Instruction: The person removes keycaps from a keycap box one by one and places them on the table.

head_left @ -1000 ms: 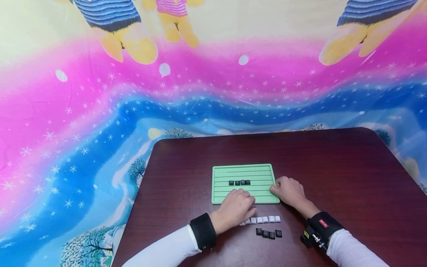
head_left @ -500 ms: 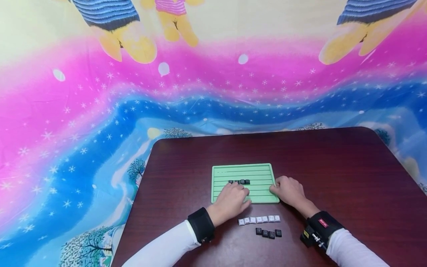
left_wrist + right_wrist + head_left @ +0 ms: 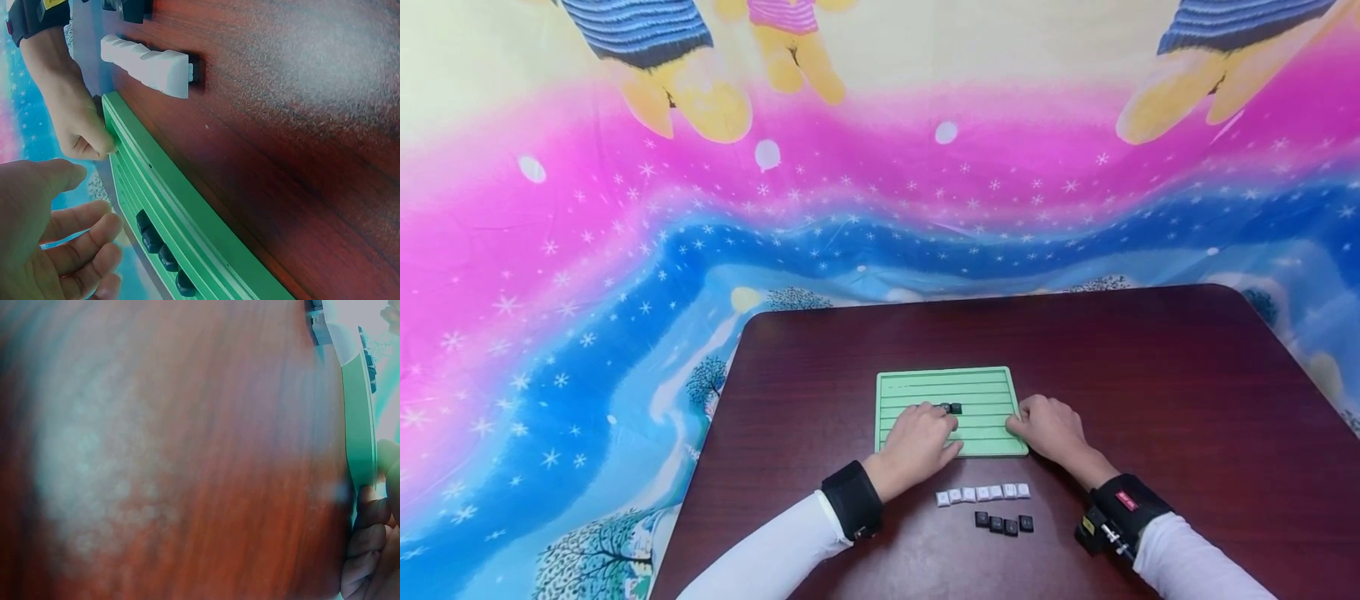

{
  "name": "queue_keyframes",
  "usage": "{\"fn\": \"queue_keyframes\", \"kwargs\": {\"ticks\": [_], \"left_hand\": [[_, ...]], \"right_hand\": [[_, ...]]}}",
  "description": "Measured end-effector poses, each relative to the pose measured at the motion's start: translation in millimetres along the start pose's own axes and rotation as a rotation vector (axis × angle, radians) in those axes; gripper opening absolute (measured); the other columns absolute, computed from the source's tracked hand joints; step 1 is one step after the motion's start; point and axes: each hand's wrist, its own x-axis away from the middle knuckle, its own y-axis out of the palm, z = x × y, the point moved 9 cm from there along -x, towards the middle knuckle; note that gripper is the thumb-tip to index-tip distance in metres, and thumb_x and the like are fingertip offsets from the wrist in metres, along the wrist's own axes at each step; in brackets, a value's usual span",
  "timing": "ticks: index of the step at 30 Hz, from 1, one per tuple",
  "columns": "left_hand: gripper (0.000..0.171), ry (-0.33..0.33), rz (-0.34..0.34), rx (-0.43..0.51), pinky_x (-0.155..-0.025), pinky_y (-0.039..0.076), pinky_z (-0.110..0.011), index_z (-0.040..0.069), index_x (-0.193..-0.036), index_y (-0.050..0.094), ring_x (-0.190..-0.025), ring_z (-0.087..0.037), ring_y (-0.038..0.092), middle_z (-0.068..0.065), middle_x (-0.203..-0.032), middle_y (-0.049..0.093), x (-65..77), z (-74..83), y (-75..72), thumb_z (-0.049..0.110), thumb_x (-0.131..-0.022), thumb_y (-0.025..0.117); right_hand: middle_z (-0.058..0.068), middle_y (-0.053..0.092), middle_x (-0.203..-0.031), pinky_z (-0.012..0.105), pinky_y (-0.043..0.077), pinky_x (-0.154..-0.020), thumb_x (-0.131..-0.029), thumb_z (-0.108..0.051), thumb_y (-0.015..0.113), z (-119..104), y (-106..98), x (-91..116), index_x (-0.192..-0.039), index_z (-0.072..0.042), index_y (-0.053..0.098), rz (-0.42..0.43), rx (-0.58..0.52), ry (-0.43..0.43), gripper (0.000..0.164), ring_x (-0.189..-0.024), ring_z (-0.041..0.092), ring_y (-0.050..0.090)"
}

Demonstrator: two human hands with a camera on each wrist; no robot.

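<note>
A green grooved tray [image 3: 977,382] lies on the dark table with black keycaps [image 3: 150,240] in a row in one of its grooves. My left hand [image 3: 917,440] is over the tray's left part, fingers loosely bent, and hides some of those keycaps in the head view. In the left wrist view nothing shows between its thumb and fingers. My right hand [image 3: 1051,428] grips the tray's right edge, its thumb on the rim and its other fingers curled beside it, as the right wrist view shows.
In front of the tray a row of white keycaps [image 3: 983,493] stands on the table [image 3: 805,392]. Nearer to me sit several more black keycaps [image 3: 996,525]. A printed cloth [image 3: 880,183] hangs behind the table's back edge.
My left hand has moved from the tray's front edge, by the white keycaps, up and left over the row of black keycaps. The right hand keeps its place on the tray.
</note>
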Motion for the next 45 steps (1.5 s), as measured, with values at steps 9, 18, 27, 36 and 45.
{"fn": "queue_keyframes", "kwargs": {"ticks": [9,18,27,36,45], "left_hand": [[0.02,-0.019,0.01,0.001,-0.06,0.042,-0.028,0.018,-0.087,0.068,-0.071,-0.013,0.053,0.006,-0.078,0.061,-2.8,-8.0,-1.1,0.036,-0.086,0.058],[0.023,-0.042,0.009,0.01,-0.063,0.045,-0.028,0.017,-0.092,0.07,-0.075,-0.014,0.054,0.005,-0.082,0.062,-8.4,-13.8,-4.3,0.036,-0.087,0.058],[0.023,-0.08,-0.004,0.011,-0.061,0.044,-0.029,0.017,-0.092,0.07,-0.075,-0.015,0.054,0.005,-0.081,0.062,-12.6,-23.0,-5.1,0.036,-0.086,0.058],[0.021,-0.096,0.002,0.02,-0.061,0.044,-0.028,0.016,-0.091,0.07,-0.075,-0.013,0.053,0.006,-0.081,0.061,-15.9,-30.4,-0.6,0.034,-0.085,0.06],[0.021,-0.095,-0.001,-0.019,-0.064,0.044,-0.029,0.018,-0.091,0.068,-0.08,-0.015,0.055,0.004,-0.083,0.061,-20.4,-31.9,4.7,0.036,-0.085,0.061]], "right_hand": [[-0.008,0.021,-0.048,0.027,0.013,-0.044,-0.074,-0.023,0.057,-1,-1,-1,-0.051,-0.018,0.031,0.002,-0.011,-0.004,0.034,-0.045,0.011,0.017],[-0.008,0.021,-0.048,0.027,0.013,-0.043,-0.074,-0.024,0.056,-1,0,0,-0.051,-0.018,0.032,-0.012,-0.009,-0.001,0.034,-0.045,0.012,0.017],[-0.008,0.022,-0.048,0.027,0.014,-0.043,-0.074,-0.024,0.057,-1,-1,0,-0.051,-0.018,0.032,-0.002,-0.011,0.0,0.034,-0.045,0.011,0.017],[-0.008,0.021,-0.048,0.027,0.014,-0.044,-0.074,-0.023,0.057,-1,-2,1,-0.052,-0.018,0.031,0.007,-0.011,-0.006,0.035,-0.046,0.011,0.017],[-0.008,0.022,-0.048,0.027,0.015,-0.043,-0.073,-0.023,0.057,-1,-1,1,-0.052,-0.017,0.032,0.008,-0.006,0.0,0.034,-0.045,0.012,0.018]]}}
